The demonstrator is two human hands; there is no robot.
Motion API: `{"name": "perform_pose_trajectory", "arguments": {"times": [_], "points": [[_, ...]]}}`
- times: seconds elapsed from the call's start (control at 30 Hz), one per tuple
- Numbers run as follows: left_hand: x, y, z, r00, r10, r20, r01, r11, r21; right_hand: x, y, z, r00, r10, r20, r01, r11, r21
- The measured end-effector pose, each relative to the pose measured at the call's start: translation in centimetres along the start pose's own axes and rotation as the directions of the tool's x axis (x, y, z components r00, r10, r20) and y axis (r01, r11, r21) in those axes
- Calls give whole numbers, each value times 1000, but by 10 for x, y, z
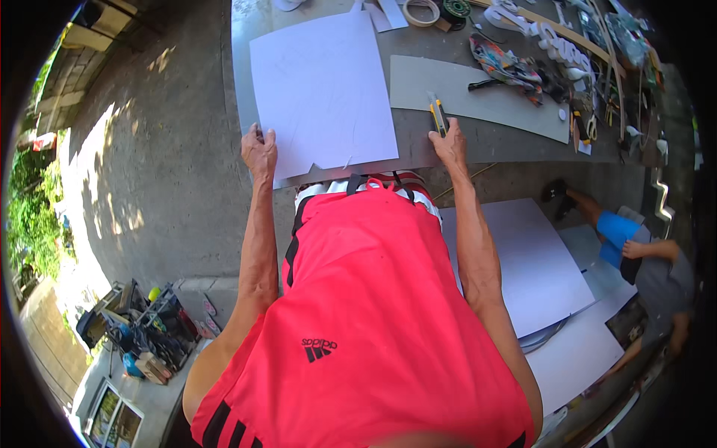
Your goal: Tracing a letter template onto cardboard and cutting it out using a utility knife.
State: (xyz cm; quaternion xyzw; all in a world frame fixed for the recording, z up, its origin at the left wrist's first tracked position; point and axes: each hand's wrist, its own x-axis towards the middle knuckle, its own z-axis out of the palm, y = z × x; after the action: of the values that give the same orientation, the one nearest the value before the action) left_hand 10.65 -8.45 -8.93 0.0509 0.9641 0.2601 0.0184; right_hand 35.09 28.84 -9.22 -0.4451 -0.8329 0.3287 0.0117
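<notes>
A large white sheet [325, 97] lies on the grey worktable in front of me, with a small notch and a loose sliver at its near edge. My left hand [260, 155] is closed at the sheet's left edge near its lower corner; whether it pinches the sheet or something small I cannot make out. My right hand [450, 148] grips a yellow and black utility knife [438, 116], its tip pointing away from me. The knife is just right of the sheet, over the near edge of a long grey board [478, 95].
Tape rolls [422, 11], a crumpled multicoloured cloth [504, 67], scissors [591, 127] and white cut-out letters [556, 45] crowd the table's right side. Large white sheets [515, 261] rest low at my right, near another person [661, 276]. Piled items [142, 332] stand behind left.
</notes>
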Motion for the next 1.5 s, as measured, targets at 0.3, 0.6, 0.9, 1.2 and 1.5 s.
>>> {"name": "perform_pose_trajectory", "arguments": {"times": [0.3,0.6,0.9,1.2,1.5], "points": [[-25,-3,-8,997,-52,-59,44,991,-126,-2,-50,29,991,-35,127,-10,940,342],[-14,-2,3,964,-265,-15,254,938,-234,-7,-74,28,961,-84,265,-16,936,352],[-11,-11,-1,904,-405,136,418,771,-481,3,-74,27,944,-106,313,-22,924,381],[-12,-28,13,892,-396,218,418,541,-730,5,-80,18,923,-86,376,-92,897,432],[-8,-34,7,889,-443,117,395,613,-684,6,-74,13,901,-102,421,-189,782,594]]}}
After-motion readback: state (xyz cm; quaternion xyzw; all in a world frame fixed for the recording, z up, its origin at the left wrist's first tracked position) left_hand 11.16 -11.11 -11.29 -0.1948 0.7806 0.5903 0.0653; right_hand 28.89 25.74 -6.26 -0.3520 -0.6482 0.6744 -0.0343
